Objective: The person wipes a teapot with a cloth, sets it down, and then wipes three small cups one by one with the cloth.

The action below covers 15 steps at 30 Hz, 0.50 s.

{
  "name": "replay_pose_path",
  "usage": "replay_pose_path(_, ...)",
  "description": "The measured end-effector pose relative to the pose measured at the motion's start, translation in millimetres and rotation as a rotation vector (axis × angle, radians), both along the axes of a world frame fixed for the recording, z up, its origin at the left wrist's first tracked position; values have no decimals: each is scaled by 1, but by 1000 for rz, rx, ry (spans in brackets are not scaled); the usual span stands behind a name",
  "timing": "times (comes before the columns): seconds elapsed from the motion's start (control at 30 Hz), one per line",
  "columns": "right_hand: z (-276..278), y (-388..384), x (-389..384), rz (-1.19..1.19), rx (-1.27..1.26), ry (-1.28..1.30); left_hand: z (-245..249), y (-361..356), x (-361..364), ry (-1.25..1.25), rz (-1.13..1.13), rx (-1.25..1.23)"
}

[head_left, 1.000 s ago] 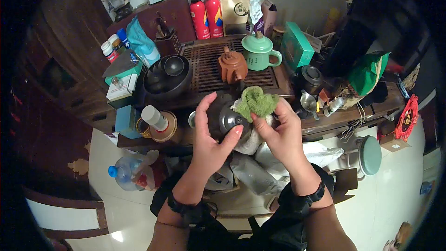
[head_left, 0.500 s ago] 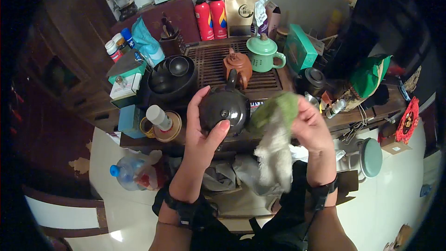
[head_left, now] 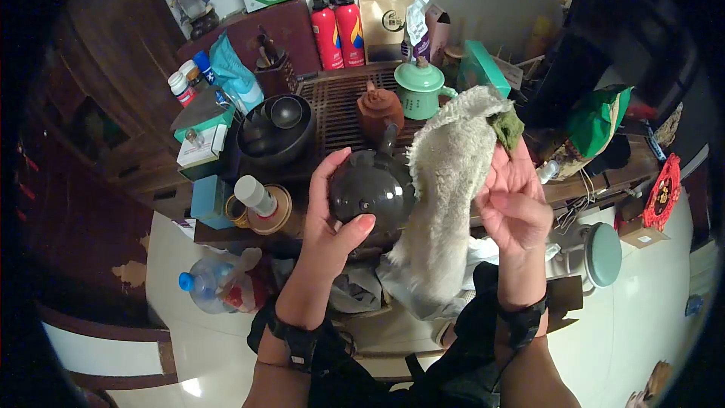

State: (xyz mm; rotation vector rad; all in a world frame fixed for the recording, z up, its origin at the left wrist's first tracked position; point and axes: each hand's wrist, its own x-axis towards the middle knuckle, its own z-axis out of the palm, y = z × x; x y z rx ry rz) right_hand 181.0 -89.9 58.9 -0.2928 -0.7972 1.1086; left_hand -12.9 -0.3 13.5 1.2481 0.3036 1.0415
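Observation:
My left hand [head_left: 326, 228] is wrapped round the side of a dark, glossy teapot [head_left: 366, 187], thumb across its near side. The teapot is held above the front of the table, its spout pointing away from me. Palm up on the right, my right hand [head_left: 519, 204] holds a fluffy whitish cloth [head_left: 447, 181] with a green part near the fingertips. The cloth hangs down beside the teapot; some of my fingers are behind it. Beyond the dark teapot, a reddish-brown clay teapot [head_left: 379, 112] and a green lidded mug [head_left: 420, 94] stand on a slatted tea tray [head_left: 332, 122].
Left of the tray is a large black bowl [head_left: 255, 153] with smaller bowls inside. A white-capped container [head_left: 255, 195] stands on a round wooden lid [head_left: 279, 215]. Two red canisters [head_left: 349, 29] stand at the back. A plastic bottle [head_left: 208, 287] is on the floor, left.
The cloth has swung up and spread open, with its white side now facing me. My right hand has turned palm up. The dark teapot stays in my left hand, slightly tilted differently.

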Motion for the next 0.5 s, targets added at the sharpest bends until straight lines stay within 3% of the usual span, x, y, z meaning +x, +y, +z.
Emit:
replay_pose_path(0.13,-22,8,3,-85,-31,75,-2,1,1,-87,-61,-115)
replay_pose_path(0.3,-35,20,-31,-321,-73,-76,5,-5,1,-166,-154,-283)
replay_pose_path(0.4,-34,20,-40,-286,-67,-142,3,-6,3,-131,-85,-239)
replay_pose_path(0.5,-36,21,-41,-441,-143,-336,-1,-3,-1,-73,-54,-164)
